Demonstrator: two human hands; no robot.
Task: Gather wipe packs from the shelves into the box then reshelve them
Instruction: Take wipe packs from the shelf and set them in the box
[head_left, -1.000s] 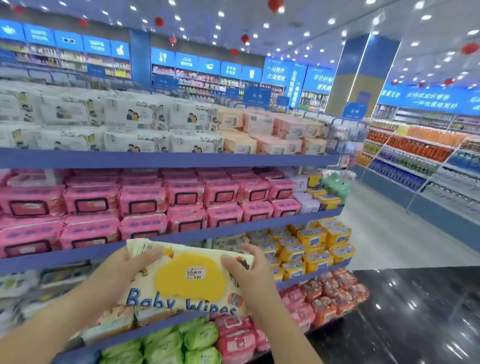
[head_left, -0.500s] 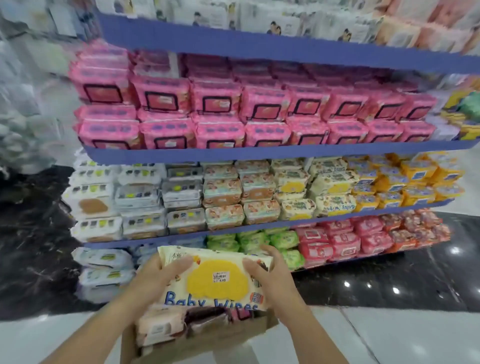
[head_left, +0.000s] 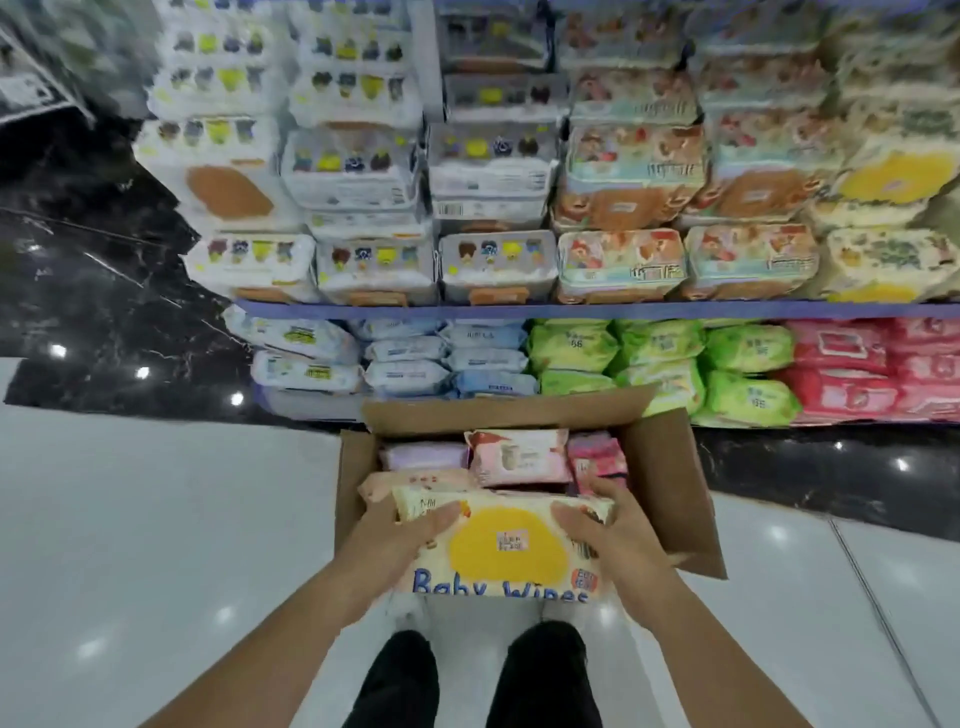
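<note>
A cream "Baby Wipes" pack (head_left: 506, 551) with a yellow lid patch is held over the near side of an open cardboard box (head_left: 670, 478) on the floor. My left hand (head_left: 400, 540) grips its left end and my right hand (head_left: 605, 530) grips its right end. Inside the box lie a pink pack (head_left: 519, 457), a lilac pack (head_left: 426, 454), a peach pack (head_left: 410, 480) and a red-pink pack (head_left: 597, 457). The box's near wall is hidden by the pack.
Shelves of wipe packs fill the upper view: white and patterned packs above the blue shelf edge (head_left: 571, 309), blue, green (head_left: 748, 348) and red packs (head_left: 841, 353) below. White glossy floor (head_left: 156, 519) lies around the box. My legs (head_left: 467, 675) stand just behind it.
The view has swung down from the shelves to the floor. Both hands have lowered the Baby Wipes pack from shelf height to the box.
</note>
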